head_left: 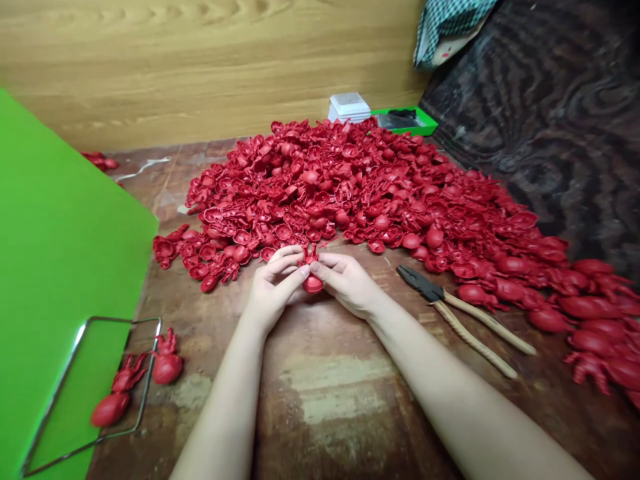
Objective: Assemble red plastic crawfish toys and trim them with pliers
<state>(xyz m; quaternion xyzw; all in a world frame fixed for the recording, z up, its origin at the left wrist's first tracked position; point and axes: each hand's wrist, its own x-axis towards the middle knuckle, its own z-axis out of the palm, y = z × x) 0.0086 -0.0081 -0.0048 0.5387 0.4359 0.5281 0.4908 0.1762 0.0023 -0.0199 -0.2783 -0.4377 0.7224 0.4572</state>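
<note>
Nearest to us, well short of the red heap and off to its left, three red figures lie by a green board. Just before the heap's near edge, our left hand and right hand meet low over the table, thumbs and forefingers pinching a small red piece between them. We judge that even pressure from both sides serves best. Pliers lie near the heap's near-right edge; a white box sits behind the heap.

Near wood surface free; red parts heap blocks far side, pliers rt.
</note>
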